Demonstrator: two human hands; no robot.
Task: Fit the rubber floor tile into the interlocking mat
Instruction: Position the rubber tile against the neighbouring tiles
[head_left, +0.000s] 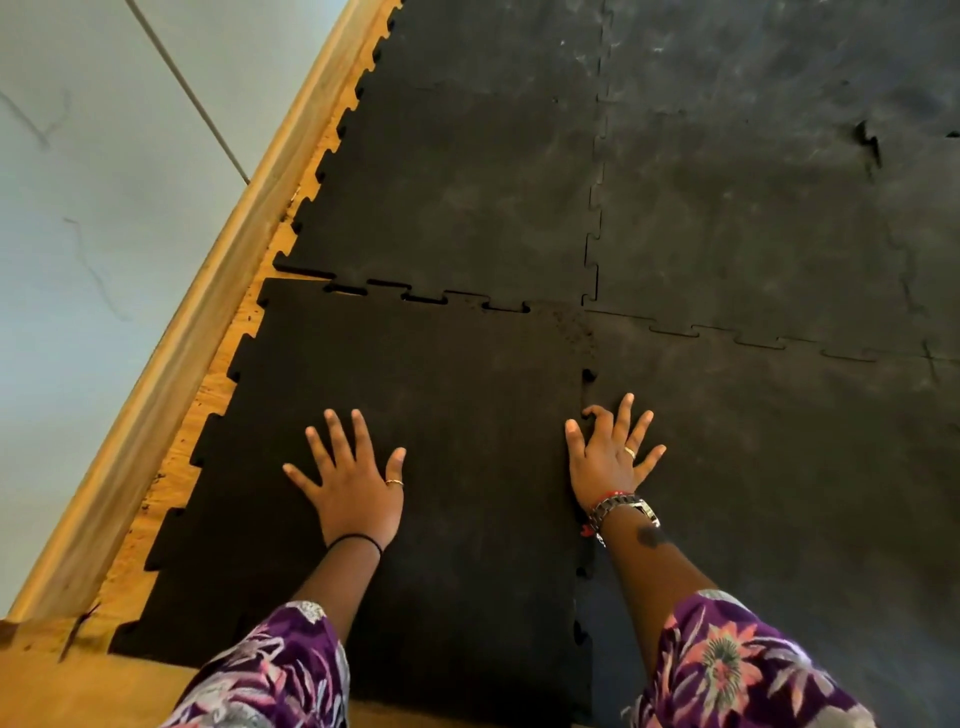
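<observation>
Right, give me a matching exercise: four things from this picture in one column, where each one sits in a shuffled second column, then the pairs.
Things:
1. left hand
2. right hand
3. wooden skirting board
4. loose black tile

Places:
A. runs along the wall, left of the mat
B. flat on the tile's middle, fingers spread
C. at the seam between the tile and the mat
D. near-left corner of the mat, teeth along its far edge not fully seated

Pairs: 1-B, 2-C, 3-A, 4-D
</observation>
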